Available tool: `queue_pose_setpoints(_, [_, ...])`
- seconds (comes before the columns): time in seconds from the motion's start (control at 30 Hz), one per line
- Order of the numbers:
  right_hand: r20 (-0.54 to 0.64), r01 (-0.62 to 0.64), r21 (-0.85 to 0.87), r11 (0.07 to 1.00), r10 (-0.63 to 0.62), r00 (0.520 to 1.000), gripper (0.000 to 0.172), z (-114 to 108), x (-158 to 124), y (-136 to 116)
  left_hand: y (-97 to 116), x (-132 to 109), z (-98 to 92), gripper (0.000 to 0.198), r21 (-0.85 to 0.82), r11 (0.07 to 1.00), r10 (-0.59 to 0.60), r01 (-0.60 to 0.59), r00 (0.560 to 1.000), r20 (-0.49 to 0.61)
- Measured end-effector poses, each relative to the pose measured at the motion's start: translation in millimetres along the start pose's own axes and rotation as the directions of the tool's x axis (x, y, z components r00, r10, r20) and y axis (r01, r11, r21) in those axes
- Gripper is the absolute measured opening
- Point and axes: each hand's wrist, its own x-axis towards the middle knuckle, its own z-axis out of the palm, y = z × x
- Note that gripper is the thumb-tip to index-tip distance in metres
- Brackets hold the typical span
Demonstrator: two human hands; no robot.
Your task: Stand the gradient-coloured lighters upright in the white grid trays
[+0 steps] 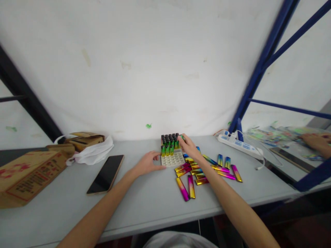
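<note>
A white tray with a grid of holes (172, 159) lies on the grey table (144, 199); its far rows hold upright iridescent sticks with black tips (170, 142). My left hand (148, 163) rests against the tray's left edge, fingers curled on it. My right hand (188, 146) is at the tray's far right corner, fingers pinched on one upright stick. Several loose rainbow-coloured sticks (200, 172) lie flat on the table to the right of the tray, under and beside my right forearm.
A dark phone (106, 174) lies left of the tray. Cardboard boxes (28, 174) and a white bag (93, 153) sit far left. A white power strip (240, 145) lies at back right by a blue frame post (254, 81). Another person's hand (317, 143) works far right.
</note>
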Motion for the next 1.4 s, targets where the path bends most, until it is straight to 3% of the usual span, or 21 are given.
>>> queue_pose_setpoints(0.1, [-0.069,0.031,-0.264,0.964,-0.051,0.996,0.048,7,-7,13,1,0,0.1,0.056,0.001,1.000,-0.006,0.006,1.000,0.000])
queue_pose_setpoints(0.17, [-0.096,-0.003,-0.337,0.941,-0.031,0.995,0.052,8,-12,16,0,1,0.6,0.056,0.009,1.000,-0.005,0.005,1.000,0.003])
queue_pose_setpoints(0.3, [-0.138,-0.081,-0.369,0.926,0.032,0.990,0.048,11,-18,17,-2,1,2.2,0.059,0.015,1.000,0.002,-0.002,1.000,-0.002])
queue_pose_setpoints(0.5, [-0.125,-0.012,-0.458,0.889,-0.051,0.991,0.032,16,-22,17,-4,1,3.3,0.063,0.003,1.000,0.018,-0.018,1.000,-0.020])
queue_pose_setpoints(0.77, [-0.129,-0.011,-0.472,0.881,-0.058,0.990,0.036,11,-23,18,-1,1,1.8,0.061,0.004,1.000,0.017,-0.017,1.000,-0.007])
queue_pose_setpoints(0.93, [0.004,0.095,-0.432,0.897,-0.103,0.995,0.034,1,-19,20,0,0,0.4,0.062,-0.013,1.000,0.003,-0.003,1.000,-0.013])
queue_pose_setpoints(1.07, [0.078,0.218,-0.547,0.808,-0.210,0.974,0.031,-5,-17,24,1,0,-0.7,0.057,-0.002,1.000,0.003,-0.003,1.000,-0.007])
queue_pose_setpoints(1.2, [0.118,0.229,-0.642,0.732,-0.200,0.973,0.031,-8,-17,27,2,0,-0.8,0.053,-0.004,1.000,-0.007,0.007,1.000,-0.009])
queue_pose_setpoints(1.4, [0.101,0.215,-0.575,0.789,-0.193,0.976,0.027,-11,-13,34,1,0,-0.3,0.055,-0.003,1.000,-0.001,0.001,1.000,-0.005])
